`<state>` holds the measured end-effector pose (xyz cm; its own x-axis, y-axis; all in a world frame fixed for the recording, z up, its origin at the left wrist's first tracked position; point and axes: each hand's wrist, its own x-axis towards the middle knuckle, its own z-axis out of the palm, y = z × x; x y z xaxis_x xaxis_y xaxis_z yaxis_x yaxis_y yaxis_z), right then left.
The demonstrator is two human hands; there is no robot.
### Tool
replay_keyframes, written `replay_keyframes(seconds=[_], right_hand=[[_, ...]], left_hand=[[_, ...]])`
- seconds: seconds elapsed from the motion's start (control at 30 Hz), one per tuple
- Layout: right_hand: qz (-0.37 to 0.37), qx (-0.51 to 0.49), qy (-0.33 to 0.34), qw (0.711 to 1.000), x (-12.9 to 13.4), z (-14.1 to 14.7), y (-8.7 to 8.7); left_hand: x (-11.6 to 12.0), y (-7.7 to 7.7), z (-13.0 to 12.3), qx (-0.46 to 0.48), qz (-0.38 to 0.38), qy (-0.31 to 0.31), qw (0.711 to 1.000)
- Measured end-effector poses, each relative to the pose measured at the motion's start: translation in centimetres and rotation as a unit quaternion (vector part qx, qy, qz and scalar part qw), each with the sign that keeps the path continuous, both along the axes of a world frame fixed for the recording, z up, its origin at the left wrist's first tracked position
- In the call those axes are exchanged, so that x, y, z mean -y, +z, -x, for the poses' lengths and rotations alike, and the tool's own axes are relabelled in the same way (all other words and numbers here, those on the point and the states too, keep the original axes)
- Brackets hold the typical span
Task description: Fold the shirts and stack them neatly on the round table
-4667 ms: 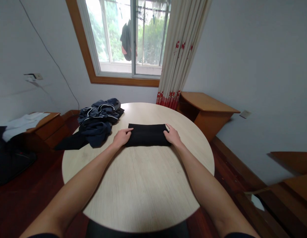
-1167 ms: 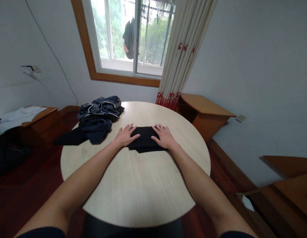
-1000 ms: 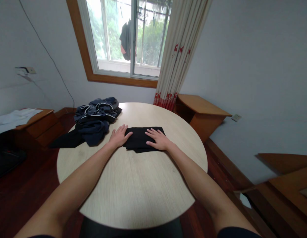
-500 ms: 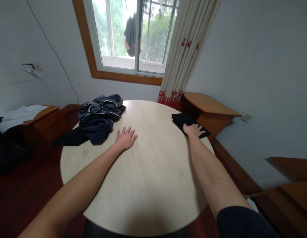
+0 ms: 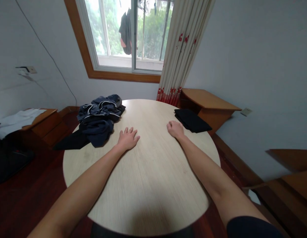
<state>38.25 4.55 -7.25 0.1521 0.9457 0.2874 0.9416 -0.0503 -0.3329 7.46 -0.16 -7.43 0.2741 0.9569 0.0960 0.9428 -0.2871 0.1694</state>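
My left hand point(image 5: 128, 138) lies palm down on the pale round table point(image 5: 151, 172), fingers spread, holding nothing. To its left sits a heap of dark blue and black clothes point(image 5: 100, 114) with white piping, and part of it hangs over the table's edge. My right hand point(image 5: 175, 129) is over the tabletop with its fingers curled in, and I see nothing in it. Just right of that hand, apart from it, a folded black garment point(image 5: 193, 120) lies flat near the far right edge of the table.
A wooden desk point(image 5: 210, 99) stands behind the table at the right, beside a long curtain point(image 5: 184, 49) and a window. On the left, white cloth point(image 5: 18, 120) lies on a low wooden cabinet point(image 5: 43, 125). Wooden furniture point(image 5: 289, 185) is at the lower right.
My right hand has come off the folded black garment, moved left and curled its fingers. My left hand stays flat on the table. The view has shifted slightly.
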Motion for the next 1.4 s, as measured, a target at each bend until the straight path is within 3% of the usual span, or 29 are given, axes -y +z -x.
replay_keyframes(seconds=[0.13,0.27,0.33,0.5,0.57,0.63,0.73,0.8,1.03,1.23,1.4], right_hand=[[0.039,0.040,0.139,0.989,2.9,6.1,-1.1],[0.062,0.047,0.179,0.981,5.4,9.4,-1.1],[0.068,0.040,0.196,0.977,5.9,9.5,-0.9],[0.063,0.010,0.250,0.966,5.3,7.7,-0.8],[0.056,-0.002,0.266,0.962,5.0,7.1,-0.9],[0.052,-0.005,0.273,0.961,4.9,6.9,-0.9],[0.055,0.002,0.270,0.961,4.8,7.0,-1.0],[0.060,0.007,0.269,0.961,4.8,7.1,-1.0],[0.073,0.015,0.277,0.958,4.9,7.0,-0.7],[0.071,0.015,0.281,0.957,5.0,6.9,-0.7],[0.074,0.015,0.288,0.955,4.7,6.8,-1.1]], left_hand=[[0.0,0.8,0.7,0.061,-0.025,-0.003,0.998],[0.5,1.6,1.3,0.128,-0.013,0.045,0.991],[1.0,2.0,1.4,0.162,-0.057,0.054,0.984],[1.6,4.0,2.8,0.217,-0.259,0.017,0.941],[1.4,5.1,4.3,0.197,-0.307,0.069,0.929],[1.0,5.8,6.1,0.173,-0.337,0.160,0.911],[0.2,5.7,8.7,0.141,-0.310,0.274,0.899],[-0.4,5.1,9.8,0.131,-0.257,0.305,0.908],[-1.8,3.9,11.0,0.159,-0.162,0.347,0.910],[-1.6,4.3,10.7,0.172,-0.212,0.300,0.914],[-1.7,4.4,10.8,0.199,-0.194,0.321,0.905]])
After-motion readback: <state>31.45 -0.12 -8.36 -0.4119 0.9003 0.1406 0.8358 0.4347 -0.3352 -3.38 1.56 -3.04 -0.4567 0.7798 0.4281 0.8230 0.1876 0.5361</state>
